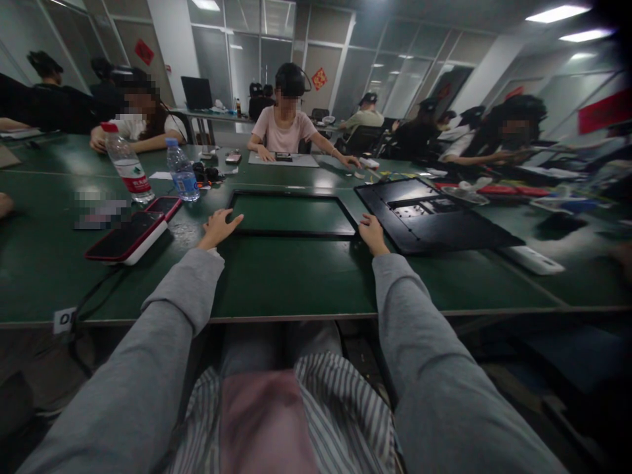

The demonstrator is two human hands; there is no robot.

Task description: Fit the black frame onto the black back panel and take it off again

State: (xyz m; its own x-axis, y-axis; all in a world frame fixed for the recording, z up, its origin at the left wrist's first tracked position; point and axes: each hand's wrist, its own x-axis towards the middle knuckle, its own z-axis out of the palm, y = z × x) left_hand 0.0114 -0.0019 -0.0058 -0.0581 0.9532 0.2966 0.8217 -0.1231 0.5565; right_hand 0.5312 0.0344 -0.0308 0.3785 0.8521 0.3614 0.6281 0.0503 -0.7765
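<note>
A thin black rectangular frame (296, 233), like a screen bezel, is in front of me, with the green tabletop showing through its opening. My left hand (220, 227) is at its left side, thumb over the inner edge and fingers on the outside. At the right front corner, my right hand (372, 234) has its fingers curled against the frame. Just right of that hand lies a large black panel (444, 224) with a cut-out, its left corner close to the frame. Part of the frame's left side is hidden behind my left hand.
On the left are a red-capped bottle (129, 168), a blue-capped bottle (182, 174) and a red-edged phone (126, 234) on a white block. A white bar (533, 260) sticks out from under the panel. Across the green table (296, 280), a person (286, 131) sits among several others.
</note>
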